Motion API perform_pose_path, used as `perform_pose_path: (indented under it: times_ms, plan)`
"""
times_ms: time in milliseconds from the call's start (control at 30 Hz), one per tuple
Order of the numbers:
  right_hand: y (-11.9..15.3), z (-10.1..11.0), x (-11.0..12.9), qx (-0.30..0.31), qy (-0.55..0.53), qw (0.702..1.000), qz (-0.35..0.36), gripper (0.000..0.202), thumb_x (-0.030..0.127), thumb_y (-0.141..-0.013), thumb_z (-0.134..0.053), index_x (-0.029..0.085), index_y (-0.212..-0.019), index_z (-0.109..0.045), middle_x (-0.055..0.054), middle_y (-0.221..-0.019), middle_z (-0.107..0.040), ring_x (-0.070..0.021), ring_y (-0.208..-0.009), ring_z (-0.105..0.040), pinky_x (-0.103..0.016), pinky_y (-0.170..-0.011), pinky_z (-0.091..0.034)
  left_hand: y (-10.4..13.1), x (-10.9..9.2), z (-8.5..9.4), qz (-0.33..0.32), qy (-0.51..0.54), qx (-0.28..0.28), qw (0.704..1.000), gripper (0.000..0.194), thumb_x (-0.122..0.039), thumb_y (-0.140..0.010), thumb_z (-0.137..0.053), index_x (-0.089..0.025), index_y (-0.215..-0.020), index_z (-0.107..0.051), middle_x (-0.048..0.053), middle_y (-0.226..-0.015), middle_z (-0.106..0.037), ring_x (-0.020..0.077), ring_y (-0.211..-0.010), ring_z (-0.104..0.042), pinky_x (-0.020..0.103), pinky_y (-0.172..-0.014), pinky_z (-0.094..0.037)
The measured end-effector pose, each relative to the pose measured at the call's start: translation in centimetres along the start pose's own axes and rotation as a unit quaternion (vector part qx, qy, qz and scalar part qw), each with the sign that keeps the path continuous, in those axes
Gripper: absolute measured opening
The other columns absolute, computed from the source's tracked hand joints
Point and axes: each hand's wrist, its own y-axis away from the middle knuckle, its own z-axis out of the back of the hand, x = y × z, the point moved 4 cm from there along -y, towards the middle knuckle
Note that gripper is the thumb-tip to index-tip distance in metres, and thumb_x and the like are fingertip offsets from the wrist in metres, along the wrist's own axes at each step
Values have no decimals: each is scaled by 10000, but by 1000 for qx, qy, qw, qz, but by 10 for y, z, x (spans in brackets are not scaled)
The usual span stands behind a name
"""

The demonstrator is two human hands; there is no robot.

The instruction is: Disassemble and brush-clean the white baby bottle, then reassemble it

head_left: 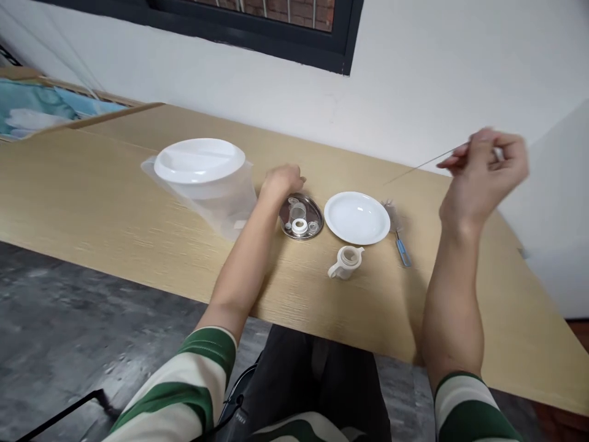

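My right hand [488, 162] is raised above the right part of the table, its fingers pinched on a thin wire-like rod [426, 163] that points down to the left. My left hand [283, 182] rests at the back edge of a round metal tray [318, 210]; its fingers are partly hidden, and whether they hold anything cannot be made out. On the tray lie a clear cup [297, 213], a white ring [299, 226] and small clear parts. Right of it sits a white bowl [357, 217], with a small white two-handled container [347, 261] in front.
A translucent pitcher with a white lid [200, 161] stands left of my left forearm. Beyond the bowl lies a blue-handled tool [402, 250] beside a clear wrapper. The wooden table [115, 184] meets a white wall behind; blue fabric [37, 104] shows at the far left.
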Motion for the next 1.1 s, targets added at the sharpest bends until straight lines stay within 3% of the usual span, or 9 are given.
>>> perform_pose_path:
  times_ms: [100,200,333,567,733,833,967,1033,1100]
  plan:
    - [24,8,-45,22,44,993,-111,159,280,-902,-598,208,-796,-503,49,-639,-581,-94,-549,-594,-266,-558,-553,13,-8,14,-27,17,-22,999,518,-455,-937,-460,-132,-1312,-613,215,-1350,-613,373,-1237,-599,476,-1016,-496]
    - [59,27,-96,43,114,959,-257,235,347,-845,-655,195,-777,-490,40,-622,-603,-103,-546,-600,-261,-575,-550,24,-9,25,-56,48,-42,996,528,-494,-935,-464,-157,-1318,-602,182,-1347,-622,343,-1226,-603,434,-1011,-493]
    - [93,51,-130,70,237,915,-318,205,363,-818,-618,164,-803,-571,-11,-680,-631,-106,-591,-571,-228,-589,-485,31,-7,34,-108,94,-59,988,473,-483,-924,-484,-198,-1278,-618,142,-1290,-660,310,-1173,-622,403,-981,-492]
    - [103,73,-124,163,370,875,-265,375,487,-847,-541,142,-895,-680,-69,-849,-698,-164,-776,-611,-263,-722,-445,47,-14,54,-189,160,-176,953,362,-390,-953,-403,-176,-969,-694,115,-918,-728,216,-861,-627,328,-868,-477]
    - [103,107,-120,186,423,846,-268,392,496,-874,-487,145,-942,-647,-99,-927,-703,-186,-810,-612,-279,-721,-426,74,-26,71,-233,209,-268,911,509,-477,-978,-376,-170,-665,-634,42,-593,-600,161,-682,-560,304,-887,-439]
    - [112,120,-123,265,450,799,-297,445,577,-794,-616,164,-958,-617,-73,-870,-693,-181,-752,-598,-274,-658,-397,102,-34,84,-247,255,-285,890,599,-564,-971,-374,-163,-594,-611,23,-524,-546,137,-623,-541,288,-827,-439]
    - [123,122,-123,383,508,708,-306,413,594,-771,-670,198,-862,-596,-50,-809,-685,-174,-709,-577,-269,-611,-348,144,-46,88,-279,284,-241,885,591,-630,-938,-415,-149,-728,-687,44,-659,-654,152,-682,-597,276,-736,-449]
    - [125,121,-122,402,518,685,-316,330,528,-822,-640,201,-807,-598,-53,-788,-682,-175,-706,-580,-268,-609,-340,160,-50,73,-299,282,-178,894,538,-664,-871,-530,-156,-876,-708,58,-825,-719,177,-758,-636,278,-717,-471]
    - [125,120,-123,405,520,680,-323,267,455,-852,-616,195,-792,-610,-71,-808,-685,-187,-728,-594,-270,-620,-343,168,-52,42,-300,268,-89,911,566,-676,-773,-658,-174,-1032,-688,70,-997,-733,204,-830,-663,304,-740,-513]
